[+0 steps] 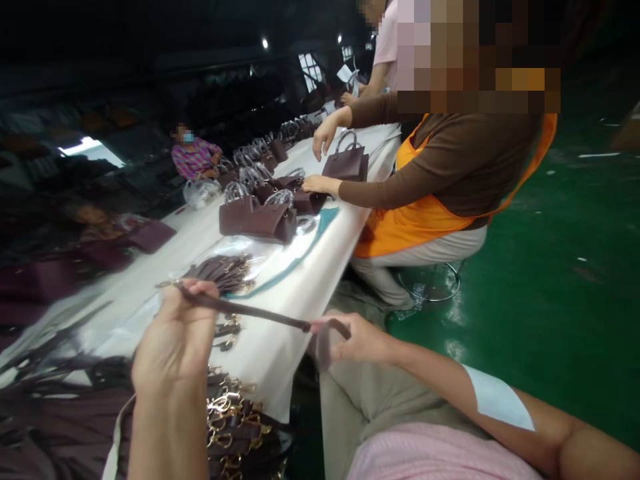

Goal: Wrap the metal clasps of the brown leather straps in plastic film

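A dark brown strap [260,313] is stretched between my two hands above the table's near edge. My left hand [176,327] is closed on its left end, where a small metal clasp sticks out past the fingers. Further right, my right hand [345,340] is closed round the other part of the strap, which bends into a loop by the fingers. Below my left hand lies a pile of brown straps with gold clasps [235,413]. A bundle of similar straps [220,270] rests on the table just beyond.
Brown handbags [257,219] with wrapped handles stand along the white table [265,360]. A teal strip [293,263] lies beside them. At the right side sits a person in an orange apron [425,213], hands on the bags. More people are around the table.
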### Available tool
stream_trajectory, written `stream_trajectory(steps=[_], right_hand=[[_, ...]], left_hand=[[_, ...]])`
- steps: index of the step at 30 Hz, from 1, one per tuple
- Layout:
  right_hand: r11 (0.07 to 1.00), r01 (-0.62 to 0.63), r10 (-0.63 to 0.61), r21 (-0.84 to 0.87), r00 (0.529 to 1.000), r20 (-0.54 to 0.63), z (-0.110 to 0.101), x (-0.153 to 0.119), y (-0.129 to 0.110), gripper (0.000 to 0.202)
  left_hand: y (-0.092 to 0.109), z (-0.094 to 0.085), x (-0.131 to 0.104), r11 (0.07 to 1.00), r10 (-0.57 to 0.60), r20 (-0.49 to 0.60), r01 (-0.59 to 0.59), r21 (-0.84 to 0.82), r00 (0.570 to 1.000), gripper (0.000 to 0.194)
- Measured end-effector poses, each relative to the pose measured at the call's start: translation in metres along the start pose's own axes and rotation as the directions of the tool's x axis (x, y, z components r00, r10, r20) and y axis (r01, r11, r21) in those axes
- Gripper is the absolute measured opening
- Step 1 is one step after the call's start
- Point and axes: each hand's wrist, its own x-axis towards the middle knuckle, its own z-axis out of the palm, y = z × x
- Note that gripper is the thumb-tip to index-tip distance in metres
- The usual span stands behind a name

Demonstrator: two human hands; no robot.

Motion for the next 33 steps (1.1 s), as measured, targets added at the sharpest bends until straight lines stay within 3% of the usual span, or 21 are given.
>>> stream_trajectory(steps=[3, 9, 11, 13, 15, 17, 18, 20, 23, 29, 33], right_hand=[[0.997, 0.049, -0.055, -0.056, 0.993, -0.105, 0.001, 0.021, 0.019, 0.072], [0.998, -0.069, 0.068, 0.003, 0.971, -0.227, 0.003, 0.045, 0.037, 0.078], [0.992, -0.123, 0.124, 0.017, 0.982, -0.145, 0.003, 0.048, 0.038, 0.071], [0.982, -0.187, 0.186, 0.009, 0.982, 0.014, 0.003, 0.046, 0.039, 0.053], [0.97, -0.245, 0.243, -0.007, 0.96, 0.135, 0.003, 0.039, 0.04, 0.041], [0.961, -0.276, 0.274, -0.013, 0.946, 0.173, -0.002, 0.026, 0.043, 0.038], [0.957, -0.29, 0.287, -0.01, 0.942, 0.172, -0.007, 0.019, 0.045, 0.038], [0.952, -0.307, 0.303, 0.003, 0.941, 0.15, -0.02, 0.003, 0.049, 0.041], [0.942, -0.335, 0.331, 0.032, 0.94, 0.087, -0.041, -0.019, 0.051, 0.048], [0.896, -0.382, 0.398, 0.225, 0.917, -0.027, -0.055, -0.053, 0.038, 0.051], [0.883, -0.386, 0.401, 0.266, 0.916, 0.0, -0.058, -0.065, 0.026, 0.047]], left_hand=[[-0.005, -0.001, -0.009, 0.998, -0.059, -0.065, 0.058, -0.022, 0.996, 0.016], [-0.007, 0.003, -0.023, 0.991, -0.132, -0.145, 0.126, -0.05, 0.98, 0.019], [-0.009, 0.004, -0.025, 0.99, -0.138, -0.164, 0.131, -0.053, 0.977, 0.021], [-0.013, 0.001, -0.026, 0.991, -0.136, -0.17, 0.131, -0.04, 0.976, 0.022], [-0.018, -0.007, -0.027, 0.994, -0.107, -0.143, 0.111, 0.017, 0.984, 0.019], [-0.026, -0.019, -0.03, 0.992, -0.049, -0.058, 0.055, 0.116, 0.997, 0.009], [-0.031, -0.027, -0.032, 0.985, -0.014, -0.009, 0.015, 0.174, 1.0, 0.006], [-0.042, -0.041, -0.037, 0.96, 0.031, 0.056, -0.046, 0.277, 0.998, 0.022], [-0.058, -0.058, -0.043, 0.926, 0.028, 0.052, -0.045, 0.374, 0.998, 0.035], [-0.081, -0.068, -0.048, 0.906, -0.041, 0.053, 0.014, 0.423, 0.998, 0.041], [-0.091, -0.073, -0.047, 0.924, -0.1, 0.092, 0.059, 0.378, 0.991, 0.046]])
